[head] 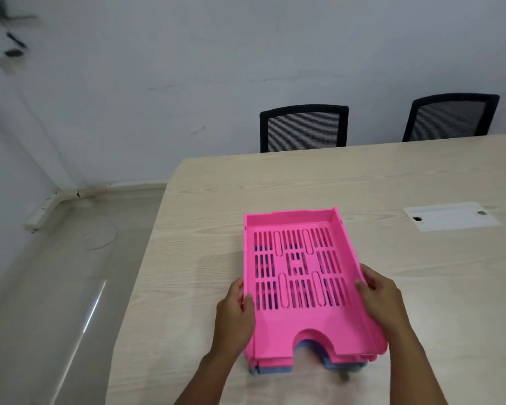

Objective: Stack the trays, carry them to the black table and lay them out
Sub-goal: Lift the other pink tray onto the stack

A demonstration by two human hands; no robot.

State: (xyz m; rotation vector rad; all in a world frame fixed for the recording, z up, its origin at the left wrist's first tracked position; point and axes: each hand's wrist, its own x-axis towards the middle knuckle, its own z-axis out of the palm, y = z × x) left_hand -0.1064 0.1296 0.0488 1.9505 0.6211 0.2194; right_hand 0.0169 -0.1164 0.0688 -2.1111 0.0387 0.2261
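A stack of slotted plastic trays (pixel 298 323) rests on the light wooden table (pixel 362 176). The top tray is bright pink, and edges of blue and purple trays show beneath its near end. My left hand (pixel 237 312) grips the stack's left side, thumb over the rim. My right hand (pixel 381 299) grips the right side wall the same way. The stack's near end appears slightly raised off the table. No black table is in view.
Two black mesh office chairs (pixel 303 128) (pixel 450 116) stand behind the table's far edge against a white wall. A white cable-port cover (pixel 450 219) is set into the tabletop to the right. Glossy floor (pixel 41 287) lies left of the table.
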